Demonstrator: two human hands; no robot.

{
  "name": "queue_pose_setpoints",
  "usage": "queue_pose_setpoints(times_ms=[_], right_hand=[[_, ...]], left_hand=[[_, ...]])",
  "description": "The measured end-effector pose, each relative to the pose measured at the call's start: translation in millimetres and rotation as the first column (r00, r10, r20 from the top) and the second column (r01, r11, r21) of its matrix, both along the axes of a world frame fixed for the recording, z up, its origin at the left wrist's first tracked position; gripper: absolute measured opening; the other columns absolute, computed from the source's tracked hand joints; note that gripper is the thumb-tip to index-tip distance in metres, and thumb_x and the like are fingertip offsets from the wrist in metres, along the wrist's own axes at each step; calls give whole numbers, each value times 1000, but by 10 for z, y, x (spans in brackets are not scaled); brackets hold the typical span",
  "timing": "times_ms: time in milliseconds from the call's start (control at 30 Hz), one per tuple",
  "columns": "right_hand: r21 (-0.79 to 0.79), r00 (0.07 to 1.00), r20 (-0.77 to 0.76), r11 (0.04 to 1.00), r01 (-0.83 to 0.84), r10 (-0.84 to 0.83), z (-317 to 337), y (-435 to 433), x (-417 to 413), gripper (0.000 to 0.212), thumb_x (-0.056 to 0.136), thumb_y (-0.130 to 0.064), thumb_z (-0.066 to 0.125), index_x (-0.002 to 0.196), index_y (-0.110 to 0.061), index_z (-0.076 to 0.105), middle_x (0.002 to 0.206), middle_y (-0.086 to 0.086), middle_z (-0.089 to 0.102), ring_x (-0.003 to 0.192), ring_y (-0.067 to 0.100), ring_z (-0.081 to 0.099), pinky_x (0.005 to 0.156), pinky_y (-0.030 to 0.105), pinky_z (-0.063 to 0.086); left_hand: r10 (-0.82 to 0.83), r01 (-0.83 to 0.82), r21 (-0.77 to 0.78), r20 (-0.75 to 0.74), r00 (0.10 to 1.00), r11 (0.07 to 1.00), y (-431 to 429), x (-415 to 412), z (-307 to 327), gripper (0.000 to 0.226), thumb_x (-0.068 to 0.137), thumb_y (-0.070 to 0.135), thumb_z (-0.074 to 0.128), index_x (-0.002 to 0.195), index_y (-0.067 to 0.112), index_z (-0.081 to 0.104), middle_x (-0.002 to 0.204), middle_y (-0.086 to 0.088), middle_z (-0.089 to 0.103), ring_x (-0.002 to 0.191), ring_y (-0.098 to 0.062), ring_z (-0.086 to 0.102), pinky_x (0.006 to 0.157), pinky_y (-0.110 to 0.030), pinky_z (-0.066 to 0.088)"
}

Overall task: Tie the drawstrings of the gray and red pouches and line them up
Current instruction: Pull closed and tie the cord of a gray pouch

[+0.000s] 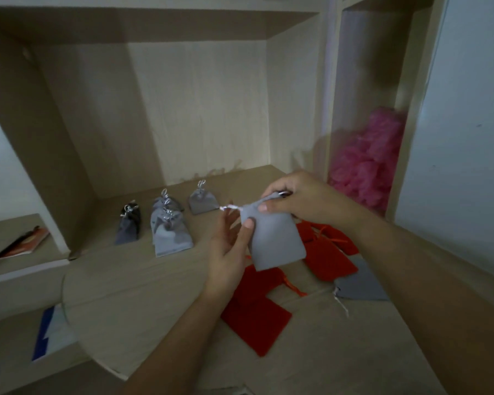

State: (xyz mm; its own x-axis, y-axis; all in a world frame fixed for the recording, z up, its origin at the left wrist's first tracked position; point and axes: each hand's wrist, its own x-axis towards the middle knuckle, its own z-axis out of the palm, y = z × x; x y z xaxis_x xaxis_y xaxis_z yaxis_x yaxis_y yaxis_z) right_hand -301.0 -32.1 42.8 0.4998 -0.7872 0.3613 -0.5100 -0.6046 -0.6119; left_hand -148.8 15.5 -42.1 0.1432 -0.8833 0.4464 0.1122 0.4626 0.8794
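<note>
**Gray pouch held up for tying; red ones lie loose below**

A gray pouch (277, 243) is held up in the middle of the frame, above the tabletop (131, 283). The left hand (228, 249) pinches its upper left edge, thumb in front and fingers behind. The right hand (300, 201) has its fingers clenched on the gathered neck. A bit of silver drawstring (227, 208) sticks out to the left.

The mouth looks cinched, so the knot seems to be the step in hand. Next, I'd say, the cords need crossing and pulling snug. Then the pouch joins the row of tied gray pouches (169, 232) at centre left.

Red pouches (257, 312) lie flat under the hands. One more loose gray pouch (362, 286) sits at lower right.

The tabletop is pale wood set into a shelving alcove, dimly lit. Something pink and fluffy (365, 163) fills the narrow compartment on the right. A notebook with a pen (20, 243) lies at far left.
</note>
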Motion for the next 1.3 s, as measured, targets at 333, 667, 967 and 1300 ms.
queue_pose_setpoints(times_ms=[333,667,967,1300], right_hand=[[62,1000,23,998,-17,16,-157,-63,230,11,79,-28,75,88,-21,77,82,-3,74,73,-2,64,67,16,47],[131,995,99,991,-14,1,-371,-133,325,30,99,-8,42,121,-6,62,85,-4,67,74,-10,57,72,12,42],[100,908,410,994,45,-83,-331,-166,214,10,83,0,67,92,-1,71,54,-5,63,47,0,58,52,12,48],[-90,955,261,982,166,-137,-249,-123,115,22,84,-10,69,83,-31,74,60,-15,67,56,4,66,67,27,56]], left_hand=[[-10,54,165,-253,967,985,-185,238,-44,29,94,27,50,87,6,69,82,-6,71,72,-12,64,63,-21,50],[-12,192,244,-588,809,951,-314,428,-53,21,97,18,45,83,13,59,71,2,62,66,-7,61,66,-18,50],[13,197,213,-710,704,957,-387,545,-40,22,97,11,42,81,10,57,67,1,68,64,-8,67,64,-17,55],[97,103,178,-841,533,979,-538,888,-81,24,98,5,39,81,9,55,63,1,69,60,-6,68,61,-17,55]])
